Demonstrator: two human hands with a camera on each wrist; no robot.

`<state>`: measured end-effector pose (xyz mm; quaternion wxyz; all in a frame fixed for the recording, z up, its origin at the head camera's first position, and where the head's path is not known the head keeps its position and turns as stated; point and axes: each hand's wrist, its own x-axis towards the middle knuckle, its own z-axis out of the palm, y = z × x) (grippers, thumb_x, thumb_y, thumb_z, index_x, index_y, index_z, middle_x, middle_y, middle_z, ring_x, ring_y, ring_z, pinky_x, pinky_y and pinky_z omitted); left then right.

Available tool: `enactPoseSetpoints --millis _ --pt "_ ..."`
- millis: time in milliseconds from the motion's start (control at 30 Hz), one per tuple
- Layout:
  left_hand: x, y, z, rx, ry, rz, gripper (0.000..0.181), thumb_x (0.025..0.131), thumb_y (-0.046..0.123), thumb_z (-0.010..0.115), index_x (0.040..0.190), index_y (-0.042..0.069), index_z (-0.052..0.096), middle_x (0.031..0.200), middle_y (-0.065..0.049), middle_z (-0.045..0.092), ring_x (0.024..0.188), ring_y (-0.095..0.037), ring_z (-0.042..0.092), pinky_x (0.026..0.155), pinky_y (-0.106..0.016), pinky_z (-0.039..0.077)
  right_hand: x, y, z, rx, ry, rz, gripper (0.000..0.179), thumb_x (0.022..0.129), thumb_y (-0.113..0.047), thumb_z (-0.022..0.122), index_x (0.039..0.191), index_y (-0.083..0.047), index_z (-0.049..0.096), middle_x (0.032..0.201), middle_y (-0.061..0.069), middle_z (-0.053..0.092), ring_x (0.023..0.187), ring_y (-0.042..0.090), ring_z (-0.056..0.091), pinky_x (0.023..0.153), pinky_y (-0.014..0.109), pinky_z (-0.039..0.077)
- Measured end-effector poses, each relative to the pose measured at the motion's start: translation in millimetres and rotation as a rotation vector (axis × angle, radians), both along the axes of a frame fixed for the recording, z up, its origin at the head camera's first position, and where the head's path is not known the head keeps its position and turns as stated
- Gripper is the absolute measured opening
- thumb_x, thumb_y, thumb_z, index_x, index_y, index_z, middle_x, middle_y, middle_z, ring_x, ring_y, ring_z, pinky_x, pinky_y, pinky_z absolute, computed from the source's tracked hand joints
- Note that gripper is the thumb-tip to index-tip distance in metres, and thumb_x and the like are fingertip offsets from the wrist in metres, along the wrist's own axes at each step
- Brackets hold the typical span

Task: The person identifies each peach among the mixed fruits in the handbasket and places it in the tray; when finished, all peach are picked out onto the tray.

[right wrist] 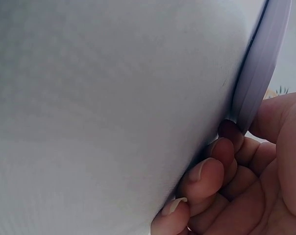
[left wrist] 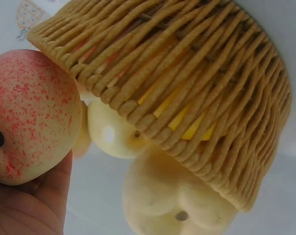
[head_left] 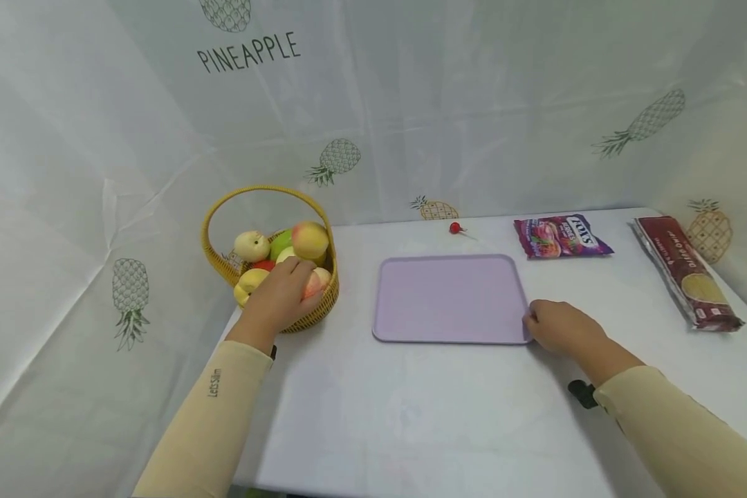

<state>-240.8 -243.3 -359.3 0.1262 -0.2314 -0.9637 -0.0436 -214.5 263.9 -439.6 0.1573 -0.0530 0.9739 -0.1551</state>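
Within the woven basket [head_left: 325, 304], the left hand [head_left: 280, 296] reaches in over the near rim, its fingers bent around a red-speckled peach [left wrist: 33, 115]. The thumb lies along one side of the fruit; the far fingertips are hidden behind it, so how tightly they close cannot be told. Around those fingers sits more fruit: a yellow fruit [head_left: 249, 285] just to their left, a cream-coloured fruit [head_left: 252, 246] farther off on the same side, a red fruit [head_left: 264, 265] showing only in part near the knuckles, and, beyond the fingertips, a green fruit [head_left: 281, 242] beside a large yellow fruit with a reddish blush [head_left: 310, 240]. The basket's tall handle arches up past the fingers.

Well to the right of the left fingers, the right hand [head_left: 560, 328] pinches the rim of a lilac tray [head_left: 451, 299] near its closest right corner, thumb on one side and a curled forefinger on the other (the remaining fingers are curled too, low by the white surface [head_left: 398, 408]). The tray lies to the left of these fingers. Beyond them are a small red item with a stem [head_left: 454, 227], off to the left, and a purple FOX'S packet [head_left: 560, 236]; a long maroon packet [head_left: 687, 273] lies farther to their right.
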Motion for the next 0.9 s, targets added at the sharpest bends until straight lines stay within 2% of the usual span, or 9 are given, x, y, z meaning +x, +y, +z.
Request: enactPoseSetpoints --millis 167,533,667,900 --pt "1.4 4.3 1.7 0.014 -0.004 -0.005 0.038 0.094 0.032 0.068 0.121 0.007 0.057 0.120 -0.012 0.058 0.113 -0.030 0.056 0.101 -0.047 0.052 -1.2 -1.8 -0.4 -0.012 0.008 0.006 0.027 0.103 -0.029 0.049 0.101 -0.004 0.060 0.095 0.014 0.065 0.086 0.030 0.059 0.079 0.053 0.050" --pt "0.9 19.7 3.9 0.035 0.020 -0.038 0.048 0.095 0.036 0.068 0.130 0.005 0.058 0.128 -0.012 0.058 0.118 -0.030 0.057 0.104 -0.045 0.051 0.9 -2.1 -1.4 0.007 0.006 -0.022 0.040 0.103 -0.030 0.051 0.120 0.005 0.060 0.113 0.026 0.066 0.104 0.043 0.063 0.092 0.064 0.050" --pt "1.9 25.4 5.0 0.040 0.020 -0.044 0.046 0.094 0.032 0.069 0.129 0.006 0.058 0.128 -0.012 0.057 0.119 -0.030 0.056 0.104 -0.046 0.051 2.4 -2.1 1.0 0.007 0.007 -0.016 0.037 0.103 -0.029 0.050 0.116 0.004 0.060 0.111 0.024 0.067 0.101 0.041 0.063 0.090 0.063 0.050" --pt "1.8 34.1 5.7 0.051 0.058 -0.097 0.048 0.092 0.028 0.072 0.132 0.003 0.059 0.125 -0.013 0.058 0.117 -0.030 0.056 0.106 -0.044 0.049 3.2 -2.8 2.7 0.008 0.003 -0.019 0.033 0.103 -0.029 0.051 0.111 0.002 0.061 0.105 0.021 0.067 0.095 0.036 0.062 0.088 0.061 0.051"
